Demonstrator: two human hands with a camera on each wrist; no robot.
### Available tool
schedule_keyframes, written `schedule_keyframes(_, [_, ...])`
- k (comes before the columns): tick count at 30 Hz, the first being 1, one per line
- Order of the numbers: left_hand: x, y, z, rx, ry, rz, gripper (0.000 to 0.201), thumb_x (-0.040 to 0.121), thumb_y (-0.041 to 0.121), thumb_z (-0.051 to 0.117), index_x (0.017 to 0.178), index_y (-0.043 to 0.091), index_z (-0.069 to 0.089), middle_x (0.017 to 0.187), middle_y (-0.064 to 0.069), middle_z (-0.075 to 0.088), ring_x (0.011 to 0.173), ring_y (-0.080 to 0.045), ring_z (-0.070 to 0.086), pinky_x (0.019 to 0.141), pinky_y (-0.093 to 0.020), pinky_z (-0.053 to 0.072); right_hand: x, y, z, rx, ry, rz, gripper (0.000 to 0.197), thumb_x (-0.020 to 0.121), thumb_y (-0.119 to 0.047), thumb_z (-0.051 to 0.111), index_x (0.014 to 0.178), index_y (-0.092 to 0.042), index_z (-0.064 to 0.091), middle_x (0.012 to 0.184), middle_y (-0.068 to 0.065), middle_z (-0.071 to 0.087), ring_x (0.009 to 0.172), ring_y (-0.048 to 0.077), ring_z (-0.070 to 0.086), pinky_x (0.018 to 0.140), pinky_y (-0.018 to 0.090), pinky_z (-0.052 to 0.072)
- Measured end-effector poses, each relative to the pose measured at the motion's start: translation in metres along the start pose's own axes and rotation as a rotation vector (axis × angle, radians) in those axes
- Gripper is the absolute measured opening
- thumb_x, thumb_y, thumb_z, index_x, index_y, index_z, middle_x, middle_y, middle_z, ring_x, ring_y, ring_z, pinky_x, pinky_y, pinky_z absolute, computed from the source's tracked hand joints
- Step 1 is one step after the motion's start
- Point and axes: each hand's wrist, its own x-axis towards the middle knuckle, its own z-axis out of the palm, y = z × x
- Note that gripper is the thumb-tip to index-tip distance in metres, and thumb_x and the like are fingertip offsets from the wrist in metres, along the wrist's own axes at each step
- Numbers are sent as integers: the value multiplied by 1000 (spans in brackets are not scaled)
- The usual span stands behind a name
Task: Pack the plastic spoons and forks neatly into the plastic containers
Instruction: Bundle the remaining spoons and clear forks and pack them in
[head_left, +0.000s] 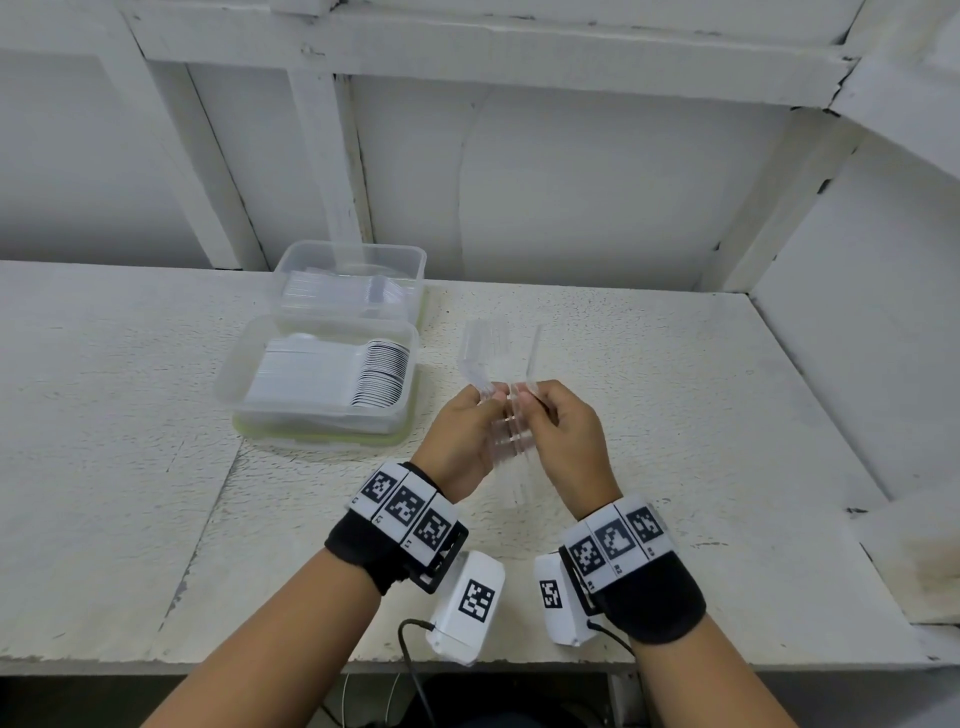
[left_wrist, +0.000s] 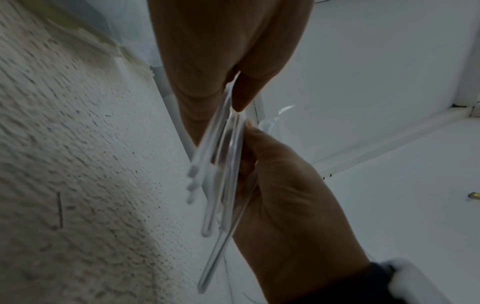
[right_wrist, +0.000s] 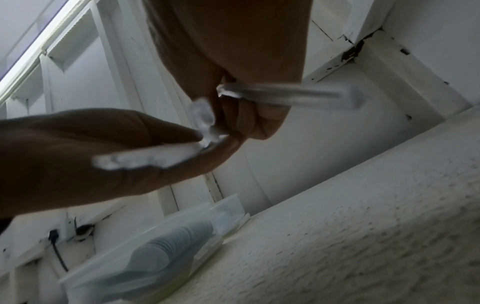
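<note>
A white, rough-painted tabletop (head_left: 623, 415) filled the lower half of the head view when I watched from my remote station, with a white panelled wall (head_left: 571, 182) across the top. At centre left stood two clear plastic containers, touching end to end: the nearer container (head_left: 228, 387) held a tight row of plastic spoons (head_left: 379, 379), bowls to the right, and the farther container (head_left: 415, 260), just above it in the frame, held more clear cutlery that I could not make out piece by piece. At the centre of the frame, above the tabletop, both hands met fingertip to fingertip. The left hand (head_left: 462, 441) had its fingers curled round a small bunch of clear forks (head_left: 475, 358), and the right hand (head_left: 569, 436) pinched the same bunch from the other side, the tines pointing toward the top of the frame and the handles running down between the palms. Both wrist views showed the pieces blurred. Each wrist carried a black band (head_left: 363, 551) with printed markers.
</note>
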Motion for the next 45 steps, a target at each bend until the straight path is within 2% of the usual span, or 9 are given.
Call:
schedule_keyframes(8, [-3,2,2,59,-43,0,24,99,4,35,88,5,56,79,-7,65,62,-11,65,57,-22,54,1,-3,0,-262,27,-90,16,92,-25,56,97,-18,42,96,-3,45,75,6,46,66,25,43])
schedule_keyframes(13, [-1,3,1,126,-40,4,19,100,9,37,93,6,55,80,-7,68,67,-12,67,59,-23,55,0,-8,-2,-86,-98,82,32,95,-29,49,108,-28,20,81,-6,35,65,10,46,60,25,41])
schedule_keyframes(17, [3,1,-3,135,-5,-5,17,100,14,39,103,2,51,99,-16,65,87,-22,64,79,-34,54,1,-16,-10,8,-160,178,29,96,-27,46,111,-24,22,77,-5,37,63,8,45,56,19,36])
schedule_keyframes(20, [3,-2,-4,115,4,-24,11,99,11,41,94,7,50,95,-14,63,82,-20,63,72,-29,55,7,-19,-15,79,-127,265,17,99,-22,39,110,-18,26,77,-6,46,61,2,46,53,16,33])
schedule_keyframes(25, [-3,-5,4,197,-68,-16,17,100,10,38,94,10,54,86,-6,65,78,-15,61,76,-30,52,20,-14,-2,-9,-84,221,23,98,-21,39,119,-14,38,126,7,42,107,18,49,84,27,39])
schedule_keyframes(30, [-6,-3,7,291,-77,-23,23,99,3,35,116,6,49,94,-8,62,77,-18,58,80,-38,51,21,-16,7,-52,-180,237,38,97,-32,42,129,-16,31,116,8,51,101,23,58,87,39,50])
schedule_keyframes(34, [-9,-2,6,317,-61,-50,27,98,4,34,121,9,48,78,-5,55,59,-11,49,54,-23,47,13,-26,6,30,-272,253,52,96,-44,39,135,-17,19,93,-2,55,77,11,59,60,19,46])
schedule_keyframes(38, [-10,-1,4,327,-35,-68,13,100,9,36,101,14,47,68,-1,47,53,-9,43,48,-20,38,20,-29,0,151,-219,271,52,100,-44,16,146,-22,8,129,6,48,96,14,52,70,21,42])
schedule_keyframes(45, [-13,6,0,358,-74,-126,14,98,29,44,98,15,50,66,1,47,53,-10,44,50,-22,38,38,-24,-4,34,-178,63,21,103,-26,24,112,-19,41,91,-5,50,70,6,47,57,11,41])
